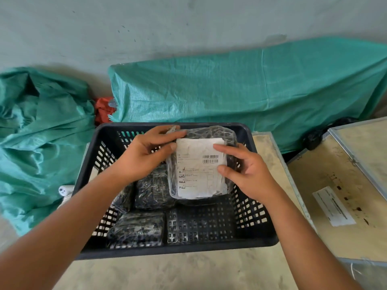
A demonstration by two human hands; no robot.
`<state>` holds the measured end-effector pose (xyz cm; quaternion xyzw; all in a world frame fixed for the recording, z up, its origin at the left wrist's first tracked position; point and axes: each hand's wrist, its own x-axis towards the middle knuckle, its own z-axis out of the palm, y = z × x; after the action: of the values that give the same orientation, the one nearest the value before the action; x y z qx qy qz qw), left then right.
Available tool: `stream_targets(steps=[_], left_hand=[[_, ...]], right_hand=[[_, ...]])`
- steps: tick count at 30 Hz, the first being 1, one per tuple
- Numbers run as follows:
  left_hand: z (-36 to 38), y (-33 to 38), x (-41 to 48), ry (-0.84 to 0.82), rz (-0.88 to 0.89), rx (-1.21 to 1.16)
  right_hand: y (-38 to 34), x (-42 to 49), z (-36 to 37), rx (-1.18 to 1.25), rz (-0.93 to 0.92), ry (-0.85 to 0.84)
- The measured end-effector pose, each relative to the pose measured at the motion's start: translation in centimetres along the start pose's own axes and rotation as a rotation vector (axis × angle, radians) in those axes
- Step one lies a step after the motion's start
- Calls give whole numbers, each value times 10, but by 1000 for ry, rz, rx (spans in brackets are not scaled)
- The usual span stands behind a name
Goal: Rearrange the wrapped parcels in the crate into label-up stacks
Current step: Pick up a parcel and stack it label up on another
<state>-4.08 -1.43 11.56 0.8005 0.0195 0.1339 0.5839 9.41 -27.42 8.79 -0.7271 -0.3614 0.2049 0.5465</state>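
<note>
Now gripping a clear-wrapped black parcel with a white paper label (199, 164) between left hand (144, 155) fingers and right hand (247, 172) fingers, label up, hovering over the black perforated plastic crate (247, 208).

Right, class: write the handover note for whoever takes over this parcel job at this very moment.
Left hand and right hand: both grip the labelled parcel, label up, over the right rear of the black crate.
Done: only this parcel shows its label.
Left: set it down; three dark wrapped parcels lie on the left side, no labels visible. Turn and stack them.
</note>
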Motion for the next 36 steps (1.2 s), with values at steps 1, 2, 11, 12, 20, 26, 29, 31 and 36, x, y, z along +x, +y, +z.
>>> stream_targets(steps=[1, 2, 11, 12, 20, 26, 29, 31, 36], left_hand=[[3, -3, -2, -11, 5, 48], [6, -5, -5, -49, -29, 68], [33, -51, -4, -292, -294, 217], [35, -61, -2, -300, -338, 222], [53, -109, 15, -317, -595, 242], [64, -118, 23, -269, -594, 316], [66, -120, 28, -357, -577, 337], [64, -123, 31, -393, -580, 352], [60, -131, 33, -381, -579, 318]], right_hand=[[3, 1, -2, 15, 10, 2], [6, 2, -4, 40, 23, -2], [46, 30, -4, 214, 244, -19], [53, 34, -2, 220, 283, -15], [92, 65, 26, 104, 439, -80], [110, 72, 40, 71, 523, 0], [112, 68, 41, 70, 555, -53], [115, 65, 40, 42, 549, -113], [118, 63, 42, 53, 545, -114]])
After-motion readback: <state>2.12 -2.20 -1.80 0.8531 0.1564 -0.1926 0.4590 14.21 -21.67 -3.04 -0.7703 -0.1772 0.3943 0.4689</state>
